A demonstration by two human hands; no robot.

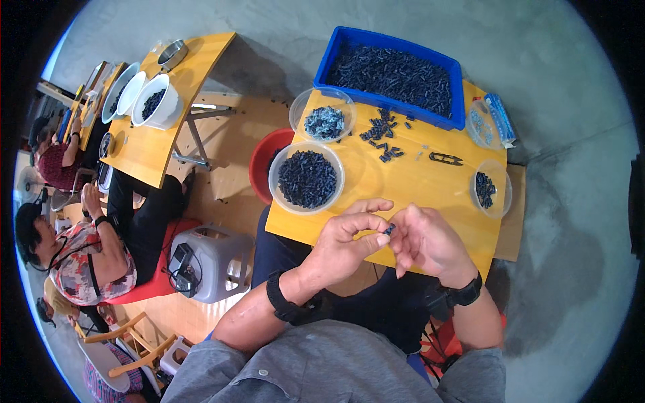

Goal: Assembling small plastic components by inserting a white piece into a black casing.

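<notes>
My left hand (pixel 349 238) and my right hand (pixel 426 238) meet over the near edge of a small yellow table (pixel 410 188). Between their fingertips they pinch one small dark plastic part (pixel 389 230). Both wrists wear black bands. A clear round bowl full of dark parts (pixel 307 178) stands just left of my hands. Behind it is a clear bowl of grey-blue parts (pixel 324 122). Loose dark parts (pixel 381 134) lie scattered mid-table in front of a blue crate (pixel 393 70) filled with dark parts.
Small black snips (pixel 445 159) lie on the table at right. Two clear bowls (pixel 490 188) stand along the right edge. A red tub (pixel 263 158) sits under the table's left side. A grey appliance (pixel 205 262) is on the floor. Other people sit at a second yellow table (pixel 144 144) at left.
</notes>
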